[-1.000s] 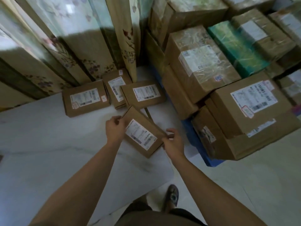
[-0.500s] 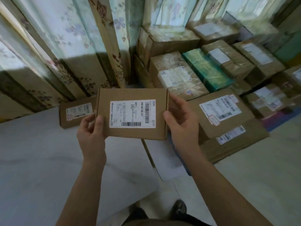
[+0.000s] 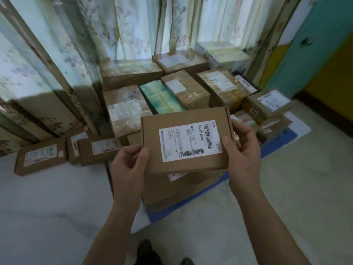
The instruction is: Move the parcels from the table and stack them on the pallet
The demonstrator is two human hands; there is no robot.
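Observation:
I hold a flat brown parcel (image 3: 152, 134) with a white barcode label in the air, above the near end of the stack. My left hand (image 3: 129, 165) grips its lower left corner, thumb on top. My right hand (image 3: 241, 150) grips its right edge, thumb on the label. Three small brown parcels lie on the white table (image 3: 47, 197) at the left: one (image 3: 41, 156), a second (image 3: 75, 143) and a third (image 3: 99, 148). Several parcels are stacked on the blue pallet (image 3: 275, 144), among them a green one (image 3: 163, 97).
Floral curtains (image 3: 76, 44) hang behind the table and the stack. A teal wall (image 3: 315, 44) and a yellow panel (image 3: 332, 73) stand at the right. Pale floor (image 3: 296, 188) lies right of the pallet. My shoes (image 3: 145, 251) show at the bottom.
I lifted the parcel off the table, turned it label-up and carried it right, from over the table to over the pallet stack. The view swung right with it.

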